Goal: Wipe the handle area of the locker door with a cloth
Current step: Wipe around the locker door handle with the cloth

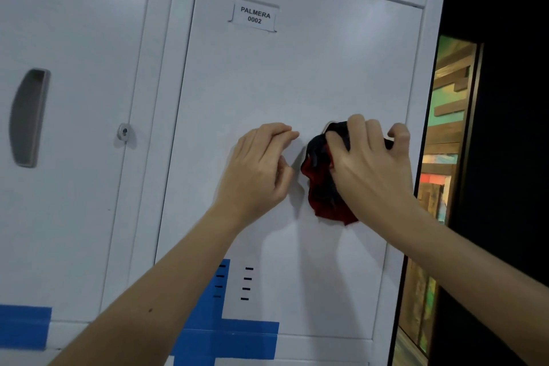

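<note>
A white locker door fills the middle of the head view, with a label reading PALMERA 0002 near its top. My right hand presses a crumpled red and dark cloth against the door near its right edge. The cloth and hand cover the handle of this door, so the handle is hidden. My left hand rests against the door just left of the cloth, fingers curled, holding nothing that I can see.
The neighbouring locker door on the left has a grey recessed handle and a round keyhole lock. Blue tape strips cross the lower doors. Vent slots sit below my hands. A dark wall stands at right.
</note>
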